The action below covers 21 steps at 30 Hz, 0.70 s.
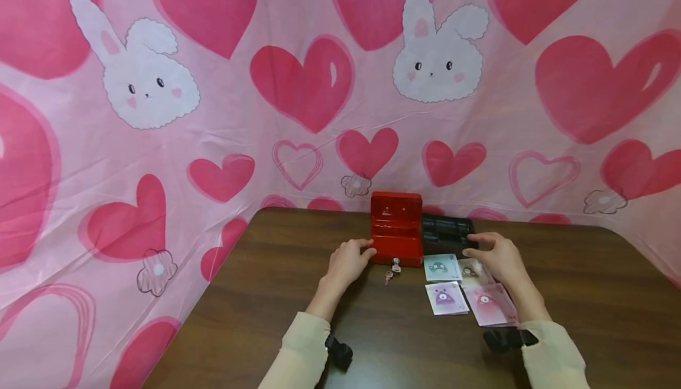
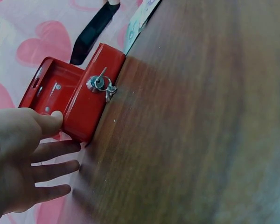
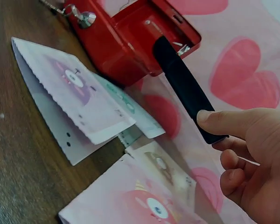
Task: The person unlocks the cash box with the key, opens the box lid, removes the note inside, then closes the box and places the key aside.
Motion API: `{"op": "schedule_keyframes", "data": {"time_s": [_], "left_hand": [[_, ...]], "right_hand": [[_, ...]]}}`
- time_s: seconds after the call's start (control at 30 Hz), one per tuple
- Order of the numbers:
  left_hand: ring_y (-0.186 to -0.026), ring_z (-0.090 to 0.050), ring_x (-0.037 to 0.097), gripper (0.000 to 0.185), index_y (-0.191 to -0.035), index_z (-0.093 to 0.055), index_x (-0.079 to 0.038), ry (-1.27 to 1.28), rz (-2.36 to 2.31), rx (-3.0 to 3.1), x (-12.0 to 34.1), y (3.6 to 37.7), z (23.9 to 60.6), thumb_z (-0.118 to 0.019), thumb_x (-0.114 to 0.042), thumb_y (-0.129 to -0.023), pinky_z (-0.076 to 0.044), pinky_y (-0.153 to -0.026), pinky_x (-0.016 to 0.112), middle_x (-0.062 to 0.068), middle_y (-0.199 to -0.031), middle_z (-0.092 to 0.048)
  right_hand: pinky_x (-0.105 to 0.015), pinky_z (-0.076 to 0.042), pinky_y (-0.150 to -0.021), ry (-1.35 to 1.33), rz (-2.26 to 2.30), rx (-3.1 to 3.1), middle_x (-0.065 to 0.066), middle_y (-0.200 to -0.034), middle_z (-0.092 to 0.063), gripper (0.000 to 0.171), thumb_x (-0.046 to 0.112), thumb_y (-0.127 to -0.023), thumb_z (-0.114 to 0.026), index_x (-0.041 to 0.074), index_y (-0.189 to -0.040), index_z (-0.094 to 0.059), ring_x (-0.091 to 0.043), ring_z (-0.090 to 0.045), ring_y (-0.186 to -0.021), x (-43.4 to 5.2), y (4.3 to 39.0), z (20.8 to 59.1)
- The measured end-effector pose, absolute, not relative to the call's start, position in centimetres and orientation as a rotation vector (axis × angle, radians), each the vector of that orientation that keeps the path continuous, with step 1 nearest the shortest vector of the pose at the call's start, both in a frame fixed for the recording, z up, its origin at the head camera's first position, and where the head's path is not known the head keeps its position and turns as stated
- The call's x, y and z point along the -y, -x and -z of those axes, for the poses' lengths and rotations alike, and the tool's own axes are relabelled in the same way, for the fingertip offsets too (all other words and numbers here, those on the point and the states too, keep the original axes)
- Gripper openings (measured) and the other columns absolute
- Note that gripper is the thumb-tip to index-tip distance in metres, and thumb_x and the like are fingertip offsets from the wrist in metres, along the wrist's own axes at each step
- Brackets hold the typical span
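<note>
Head view: open red cash box [image 1: 396, 229] standing on the desk [image 1: 266, 294], lid up, just ahead of the left hand [image 1: 348, 262]. Left thumb pressing the box's left front corner, other fingers straight and spread beside it, grasping nothing, probably bracing the box. Keys [image 1: 392, 268] dangling from the front lock, just right of that hand. Black tray [image 1: 447, 229] lying right of the box, touched at its near edge by the right hand [image 1: 497, 259]; thumb on the tray end, remaining fingers loosely curled beneath, no firm grip seen. Four stacks of play banknotes [image 1: 444, 297] spread flat under and beside the right hand, sorted by colour, seemingly for counting.
</note>
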<state>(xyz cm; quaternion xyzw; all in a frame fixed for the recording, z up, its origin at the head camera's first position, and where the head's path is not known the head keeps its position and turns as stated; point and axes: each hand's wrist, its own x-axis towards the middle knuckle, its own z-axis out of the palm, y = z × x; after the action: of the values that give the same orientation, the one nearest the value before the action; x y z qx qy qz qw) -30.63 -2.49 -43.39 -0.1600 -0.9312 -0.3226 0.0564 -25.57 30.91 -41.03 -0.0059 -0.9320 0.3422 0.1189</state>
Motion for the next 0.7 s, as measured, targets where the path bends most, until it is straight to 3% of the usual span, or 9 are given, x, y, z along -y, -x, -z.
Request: {"op": "schedule_keyframes", "data": {"time_s": [0.53,0.6,0.7], "left_hand": [[-0.11,-0.069,0.023,0.034,-0.126,-0.07,-0.017,0.489,1.012,2.811,2.6,30.8,43.5,-0.064,-0.032,-0.096,-0.055,-0.085,0.045,0.001,-0.123,-0.072],[-0.109,-0.069,0.023,0.033,-0.125,-0.07,-0.017,0.488,1.012,2.806,2.5,30.8,43.5,-0.064,-0.032,-0.096,-0.055,-0.085,0.045,0.0,-0.122,-0.072],[-0.108,-0.069,0.022,0.033,-0.124,-0.07,-0.016,0.489,1.011,2.801,2.4,30.8,43.6,-0.064,-0.031,-0.096,-0.055,-0.086,0.045,0.0,-0.119,-0.073]], "right_hand": [[-0.062,-0.043,-0.097,-0.072,-1.082,2.711,-0.027,-0.13,-0.06,0.043,0.024,-0.087,-0.076,0.0,-0.122,-0.068,-0.044,-0.052,-0.12,-28.7,25.0,40.2],[-0.056,-0.047,-0.094,-0.083,-1.068,2.716,-0.025,-0.129,-0.061,0.042,0.024,-0.087,-0.076,0.002,-0.122,-0.069,-0.041,-0.055,-0.117,-28.2,25.1,40.3],[-0.043,-0.055,-0.078,-0.098,-1.072,2.724,-0.023,-0.128,-0.061,0.04,0.023,-0.087,-0.076,0.002,-0.121,-0.069,-0.035,-0.061,-0.098,-27.4,25.3,40.6]]}}
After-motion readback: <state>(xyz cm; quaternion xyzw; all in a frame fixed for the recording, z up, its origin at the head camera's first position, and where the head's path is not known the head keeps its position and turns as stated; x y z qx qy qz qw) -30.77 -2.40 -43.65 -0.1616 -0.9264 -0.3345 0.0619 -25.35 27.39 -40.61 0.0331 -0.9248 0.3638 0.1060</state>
